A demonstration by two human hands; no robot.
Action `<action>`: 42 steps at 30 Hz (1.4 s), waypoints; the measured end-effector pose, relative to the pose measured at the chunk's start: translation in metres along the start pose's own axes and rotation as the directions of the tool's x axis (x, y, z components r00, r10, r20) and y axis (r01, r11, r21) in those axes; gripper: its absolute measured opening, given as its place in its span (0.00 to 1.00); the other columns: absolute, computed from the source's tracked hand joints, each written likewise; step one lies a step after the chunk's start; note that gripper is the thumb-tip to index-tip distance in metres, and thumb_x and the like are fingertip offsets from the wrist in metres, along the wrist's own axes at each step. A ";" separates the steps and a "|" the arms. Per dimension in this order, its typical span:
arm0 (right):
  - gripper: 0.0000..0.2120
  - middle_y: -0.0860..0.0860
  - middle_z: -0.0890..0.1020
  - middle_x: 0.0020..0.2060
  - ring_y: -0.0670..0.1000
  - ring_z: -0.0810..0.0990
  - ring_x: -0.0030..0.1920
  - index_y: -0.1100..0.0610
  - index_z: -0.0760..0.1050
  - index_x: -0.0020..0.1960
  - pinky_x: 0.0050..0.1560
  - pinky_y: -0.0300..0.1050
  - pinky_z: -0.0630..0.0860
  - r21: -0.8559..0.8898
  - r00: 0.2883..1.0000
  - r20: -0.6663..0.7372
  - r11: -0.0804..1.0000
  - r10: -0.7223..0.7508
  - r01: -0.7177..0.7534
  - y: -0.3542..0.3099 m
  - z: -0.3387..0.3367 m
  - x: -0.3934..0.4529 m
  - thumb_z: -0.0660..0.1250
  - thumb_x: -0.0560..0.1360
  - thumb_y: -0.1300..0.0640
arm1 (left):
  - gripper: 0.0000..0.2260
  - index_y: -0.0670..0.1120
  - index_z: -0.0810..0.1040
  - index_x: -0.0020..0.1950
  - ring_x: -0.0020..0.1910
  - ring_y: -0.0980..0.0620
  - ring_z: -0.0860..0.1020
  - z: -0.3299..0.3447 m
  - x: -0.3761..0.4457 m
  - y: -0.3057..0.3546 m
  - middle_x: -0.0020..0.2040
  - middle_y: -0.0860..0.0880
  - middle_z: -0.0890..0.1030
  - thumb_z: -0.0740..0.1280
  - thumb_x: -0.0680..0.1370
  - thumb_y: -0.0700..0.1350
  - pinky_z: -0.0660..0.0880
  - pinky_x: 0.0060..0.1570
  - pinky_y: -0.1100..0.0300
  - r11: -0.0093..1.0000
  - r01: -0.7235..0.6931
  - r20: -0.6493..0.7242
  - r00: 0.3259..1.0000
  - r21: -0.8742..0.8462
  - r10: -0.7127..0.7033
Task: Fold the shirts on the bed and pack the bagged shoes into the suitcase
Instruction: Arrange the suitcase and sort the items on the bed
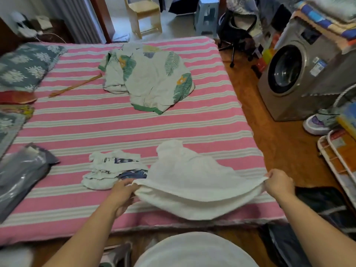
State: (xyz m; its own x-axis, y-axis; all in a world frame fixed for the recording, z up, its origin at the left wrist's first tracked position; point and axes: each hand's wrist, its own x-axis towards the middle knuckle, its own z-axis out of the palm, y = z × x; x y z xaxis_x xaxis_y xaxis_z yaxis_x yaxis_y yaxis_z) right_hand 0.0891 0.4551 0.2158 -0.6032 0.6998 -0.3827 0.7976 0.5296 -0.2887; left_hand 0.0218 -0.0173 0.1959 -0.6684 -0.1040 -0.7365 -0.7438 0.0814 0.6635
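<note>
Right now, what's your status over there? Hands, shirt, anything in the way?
Left hand and right hand each pinch a corner of the plain white shirt, stretched above the pink striped bed. Crumpled printed white clothes lie beside it.

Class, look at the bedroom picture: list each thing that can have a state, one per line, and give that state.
white shirt: unfolded, near edge lifted off the bed, stretched between both hands
left hand: grips the shirt's left corner
right hand: pinches the shirt's right corner
printed clothes: piled, not neatly folded
leaf-print quilt: bunched up
washing machine: door closed
plastic bag: lying flat on the bed
</note>
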 end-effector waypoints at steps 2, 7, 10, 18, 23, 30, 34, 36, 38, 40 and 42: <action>0.03 0.60 0.80 0.44 0.61 0.78 0.44 0.61 0.75 0.46 0.44 0.52 0.80 0.132 0.990 0.109 0.986 0.084 -0.098 0.004 0.015 0.003 0.64 0.74 0.67 | 0.07 0.43 0.79 0.51 0.35 0.52 0.77 -0.001 -0.003 0.001 0.36 0.47 0.81 0.63 0.81 0.34 0.76 0.50 0.51 0.980 0.095 0.055 0.995 -0.174 -0.086; 0.07 0.58 0.77 0.39 0.53 0.77 0.33 0.60 0.73 0.46 0.26 0.42 0.79 0.680 0.926 0.299 0.630 0.229 -0.375 -0.019 0.020 0.005 0.58 0.80 0.68 | 0.14 0.36 0.79 0.63 0.59 0.38 0.81 -0.006 -0.010 0.029 0.59 0.36 0.83 0.60 0.82 0.41 0.76 0.61 0.41 0.871 0.253 0.290 0.947 -0.422 -0.135; 0.10 0.55 0.78 0.35 0.48 0.75 0.23 0.56 0.76 0.45 0.23 0.39 0.77 0.751 0.929 0.275 0.547 0.250 -0.369 -0.031 0.012 0.009 0.59 0.78 0.67 | 0.17 0.43 0.78 0.60 0.50 0.42 0.84 -0.010 -0.013 0.041 0.53 0.43 0.85 0.71 0.79 0.54 0.81 0.50 0.48 0.999 -0.035 0.169 0.985 -0.027 0.039; 0.15 0.61 0.80 0.49 0.60 0.81 0.43 0.61 0.76 0.60 0.29 0.48 0.82 0.806 0.894 0.157 0.469 0.420 -0.362 -0.043 -0.016 0.025 0.57 0.77 0.71 | 0.09 0.50 0.72 0.50 0.40 0.38 0.77 -0.036 -0.005 0.059 0.46 0.48 0.75 0.66 0.74 0.37 0.73 0.34 0.49 0.073 -0.396 0.227 0.657 0.915 0.719; 0.21 0.64 0.79 0.56 0.60 0.81 0.33 0.64 0.71 0.68 0.32 0.51 0.83 0.749 0.904 0.070 0.577 0.421 -0.326 -0.048 -0.018 0.028 0.54 0.77 0.73 | 0.08 0.50 0.75 0.47 0.39 0.39 0.82 -0.065 0.025 0.051 0.44 0.44 0.82 0.58 0.73 0.46 0.80 0.40 0.46 0.747 -0.141 -0.364 0.805 0.650 0.469; 0.14 0.63 0.79 0.42 0.63 0.81 0.37 0.67 0.71 0.56 0.40 0.58 0.82 0.399 0.940 -0.093 0.877 0.328 -0.267 -0.036 0.001 0.015 0.71 0.73 0.70 | 0.21 0.44 0.73 0.66 0.37 0.38 0.83 -0.037 0.040 0.013 0.51 0.40 0.80 0.54 0.78 0.29 0.81 0.33 0.35 0.885 -0.131 -0.538 0.830 -0.447 -0.149; 0.06 0.60 0.80 0.50 0.62 0.80 0.48 0.58 0.75 0.52 0.43 0.49 0.72 -0.270 0.999 0.033 0.963 0.025 -0.015 0.010 0.022 -0.012 0.64 0.76 0.62 | 0.13 0.44 0.75 0.58 0.43 0.42 0.82 -0.049 0.057 -0.015 0.51 0.40 0.82 0.60 0.76 0.34 0.83 0.43 0.40 0.952 -0.121 -0.591 0.803 -0.281 -0.072; 0.04 0.57 0.83 0.51 0.58 0.81 0.48 0.56 0.76 0.47 0.45 0.46 0.74 -0.488 0.956 0.267 0.872 0.121 0.026 0.040 0.040 -0.024 0.62 0.75 0.61 | 0.10 0.43 0.76 0.56 0.42 0.42 0.81 -0.058 0.069 -0.036 0.49 0.39 0.83 0.58 0.78 0.39 0.83 0.46 0.41 0.997 -0.078 -0.467 0.882 -0.004 0.067; 0.03 0.54 0.83 0.43 0.53 0.82 0.42 0.58 0.77 0.44 0.41 0.44 0.78 -0.567 0.894 0.374 0.823 0.248 0.009 0.066 0.058 -0.035 0.65 0.74 0.59 | 0.11 0.41 0.80 0.49 0.39 0.41 0.81 -0.055 0.064 -0.046 0.43 0.40 0.84 0.57 0.76 0.38 0.82 0.46 0.43 0.993 -0.059 -0.342 0.935 0.104 0.092; 0.07 0.58 0.85 0.38 0.56 0.84 0.36 0.62 0.80 0.45 0.38 0.47 0.81 -0.443 0.856 0.395 0.885 0.333 -0.140 0.083 0.074 -0.047 0.66 0.73 0.58 | 0.12 0.40 0.80 0.42 0.40 0.44 0.79 -0.046 0.055 -0.054 0.39 0.42 0.82 0.58 0.77 0.31 0.78 0.46 0.50 0.988 -0.064 -0.266 0.959 0.137 0.099; 0.09 0.63 0.85 0.37 0.59 0.83 0.33 0.65 0.77 0.48 0.37 0.52 0.81 -0.203 0.793 0.423 0.899 0.438 -0.388 0.096 0.082 -0.059 0.61 0.78 0.61 | 0.10 0.41 0.77 0.44 0.43 0.43 0.78 -0.039 0.049 -0.062 0.40 0.42 0.80 0.61 0.76 0.29 0.75 0.46 0.53 0.960 -0.072 -0.207 0.970 0.269 0.130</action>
State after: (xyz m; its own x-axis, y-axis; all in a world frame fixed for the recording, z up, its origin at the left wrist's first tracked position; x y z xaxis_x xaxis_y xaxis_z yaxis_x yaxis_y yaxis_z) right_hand 0.2008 0.4253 0.1384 -0.1285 0.5845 -0.8011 0.9510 0.3017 0.0676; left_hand 0.0356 -0.0664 0.1242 -0.7433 -0.2950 -0.6005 -0.6687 0.3524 0.6547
